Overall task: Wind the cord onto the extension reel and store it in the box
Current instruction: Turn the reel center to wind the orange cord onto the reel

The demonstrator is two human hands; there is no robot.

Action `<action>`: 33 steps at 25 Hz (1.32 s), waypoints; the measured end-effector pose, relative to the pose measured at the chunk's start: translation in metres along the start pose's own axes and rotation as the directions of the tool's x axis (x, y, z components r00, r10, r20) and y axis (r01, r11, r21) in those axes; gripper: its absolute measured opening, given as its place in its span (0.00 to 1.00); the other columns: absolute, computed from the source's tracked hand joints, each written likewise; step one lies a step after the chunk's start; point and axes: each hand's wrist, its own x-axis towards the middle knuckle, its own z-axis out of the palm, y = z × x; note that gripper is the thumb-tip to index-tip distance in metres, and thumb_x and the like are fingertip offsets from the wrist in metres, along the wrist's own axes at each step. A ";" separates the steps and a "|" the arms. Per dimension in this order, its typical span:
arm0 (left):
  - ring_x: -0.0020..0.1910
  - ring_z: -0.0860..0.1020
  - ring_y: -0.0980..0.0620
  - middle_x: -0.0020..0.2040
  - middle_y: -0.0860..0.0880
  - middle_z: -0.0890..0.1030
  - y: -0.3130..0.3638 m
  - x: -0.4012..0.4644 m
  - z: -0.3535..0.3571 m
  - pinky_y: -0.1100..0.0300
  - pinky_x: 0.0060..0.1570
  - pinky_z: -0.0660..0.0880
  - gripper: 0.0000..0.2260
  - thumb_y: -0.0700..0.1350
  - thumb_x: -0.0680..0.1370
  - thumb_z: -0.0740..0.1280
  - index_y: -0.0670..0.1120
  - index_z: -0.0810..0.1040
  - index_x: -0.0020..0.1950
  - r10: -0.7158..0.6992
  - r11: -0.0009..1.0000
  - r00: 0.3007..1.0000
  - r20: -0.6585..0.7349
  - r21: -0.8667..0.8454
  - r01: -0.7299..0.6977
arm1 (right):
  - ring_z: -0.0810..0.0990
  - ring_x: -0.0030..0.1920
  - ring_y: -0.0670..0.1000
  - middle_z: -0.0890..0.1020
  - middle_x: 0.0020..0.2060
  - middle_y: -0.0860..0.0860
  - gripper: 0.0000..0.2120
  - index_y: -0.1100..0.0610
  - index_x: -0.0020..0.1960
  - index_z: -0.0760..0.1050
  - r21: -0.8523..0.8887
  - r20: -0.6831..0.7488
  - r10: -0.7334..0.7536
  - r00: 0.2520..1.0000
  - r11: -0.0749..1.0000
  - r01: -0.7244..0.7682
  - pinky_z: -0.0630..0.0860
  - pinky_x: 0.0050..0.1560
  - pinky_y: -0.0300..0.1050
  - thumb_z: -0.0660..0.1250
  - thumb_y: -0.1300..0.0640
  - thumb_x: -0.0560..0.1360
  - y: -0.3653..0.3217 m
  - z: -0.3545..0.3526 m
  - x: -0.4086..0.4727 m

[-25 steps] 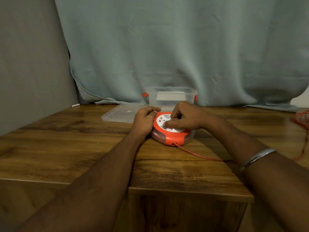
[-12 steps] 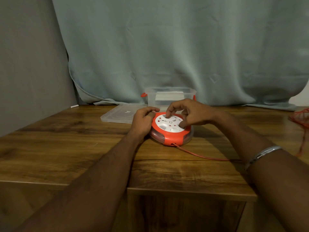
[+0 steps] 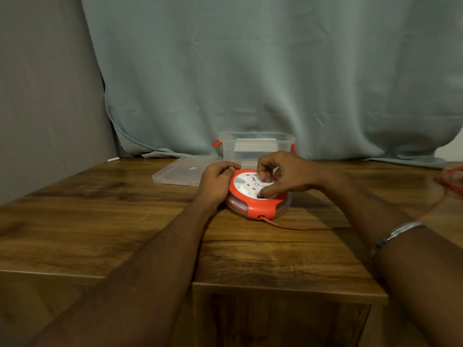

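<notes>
A round orange and white extension reel [image 3: 260, 209] lies flat on the wooden table [image 3: 100, 221]. My left hand [image 3: 216, 184] grips its left rim, fingers curled over the edge. My right hand [image 3: 283, 175] sits on the white socket face, its thumb and fingers curled onto it. An orange cord [image 3: 298, 226] leaves the reel's front and runs right under my right forearm to a loose pile [image 3: 453, 181] at the table's right edge. Behind the reel stands a clear plastic box [image 3: 255, 146] with orange clips, open on top.
The box's clear lid [image 3: 180, 172] lies flat to the left of the reel. A pale blue curtain [image 3: 275, 71] hangs behind the table and a grey wall stands on the left. The table's front edge is near me.
My right hand has turned on the reel's white face, from a closed grip to fingers spread round it. The left hand has stayed on the rim. The cord near the reel has shifted slightly.
</notes>
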 end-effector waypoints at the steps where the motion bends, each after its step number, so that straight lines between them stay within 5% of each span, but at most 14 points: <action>1: 0.53 0.82 0.46 0.55 0.45 0.84 0.000 0.000 0.000 0.48 0.55 0.82 0.12 0.40 0.82 0.61 0.45 0.84 0.55 0.001 1.000 1.000 -0.003 -0.001 -0.001 | 0.78 0.37 0.46 0.81 0.36 0.49 0.12 0.53 0.39 0.77 -0.015 -0.003 0.005 1.000 1.000 -0.005 0.75 0.41 0.47 0.81 0.53 0.67 -0.001 0.002 0.001; 7: 0.53 0.82 0.46 0.56 0.44 0.84 -0.002 0.002 0.000 0.50 0.54 0.82 0.11 0.40 0.82 0.61 0.44 0.84 0.56 0.003 1.000 1.000 -0.008 0.009 -0.003 | 0.71 0.28 0.45 0.74 0.24 0.48 0.20 0.56 0.30 0.74 -0.108 -0.058 0.030 0.998 0.993 -0.037 0.70 0.35 0.47 0.77 0.46 0.70 -0.013 0.009 0.002; 12: 0.51 0.82 0.48 0.54 0.45 0.84 0.000 0.000 0.000 0.55 0.49 0.82 0.12 0.40 0.82 0.61 0.44 0.83 0.57 0.016 1.000 1.000 0.009 0.011 -0.016 | 0.74 0.27 0.45 0.80 0.26 0.53 0.20 0.58 0.32 0.78 -0.182 -0.125 -0.025 0.992 0.983 0.001 0.73 0.33 0.49 0.76 0.45 0.73 -0.019 0.011 0.005; 15: 0.50 0.83 0.48 0.54 0.45 0.84 0.001 0.000 -0.001 0.56 0.48 0.82 0.12 0.41 0.83 0.60 0.44 0.83 0.58 0.001 1.000 1.000 0.015 0.007 -0.001 | 0.81 0.37 0.44 0.85 0.38 0.47 0.06 0.51 0.44 0.82 -0.099 -0.120 -0.052 0.991 0.994 0.040 0.79 0.38 0.49 0.77 0.56 0.69 -0.019 0.000 0.001; 19: 0.49 0.83 0.50 0.54 0.47 0.83 0.002 -0.001 -0.001 0.58 0.45 0.81 0.12 0.42 0.83 0.60 0.45 0.82 0.59 -0.014 1.000 1.000 0.021 0.005 0.014 | 0.76 0.35 0.27 0.84 0.57 0.51 0.23 0.58 0.59 0.78 -0.011 -0.002 -0.012 1.000 1.000 0.012 0.79 0.42 0.42 0.73 0.73 0.66 -0.016 -0.008 -0.006; 24: 0.49 0.82 0.51 0.54 0.48 0.82 0.002 0.000 0.000 0.61 0.43 0.80 0.12 0.42 0.84 0.60 0.44 0.82 0.61 -0.007 1.000 0.999 0.041 0.019 0.007 | 0.75 0.28 0.40 0.85 0.58 0.47 0.28 0.55 0.61 0.71 0.042 0.057 0.046 0.997 0.998 -0.048 0.74 0.31 0.36 0.75 0.71 0.67 -0.001 -0.009 -0.001; 30: 0.49 0.83 0.48 0.54 0.45 0.84 0.000 0.001 0.001 0.55 0.46 0.83 0.11 0.41 0.83 0.61 0.44 0.83 0.58 -0.007 1.000 0.999 0.043 -0.010 0.007 | 0.80 0.50 0.42 0.85 0.53 0.48 0.28 0.55 0.57 0.69 0.060 0.035 0.053 0.998 0.997 -0.055 0.74 0.37 0.35 0.80 0.65 0.64 0.002 -0.008 -0.002; 33: 0.50 0.84 0.46 0.53 0.43 0.85 -0.002 0.002 0.001 0.53 0.47 0.83 0.11 0.40 0.83 0.61 0.44 0.83 0.57 -0.002 1.000 0.999 0.046 -0.026 0.003 | 0.80 0.49 0.48 0.82 0.46 0.49 0.19 0.54 0.47 0.74 0.020 0.018 0.022 1.000 1.000 -0.023 0.73 0.39 0.41 0.78 0.57 0.61 -0.001 -0.007 -0.002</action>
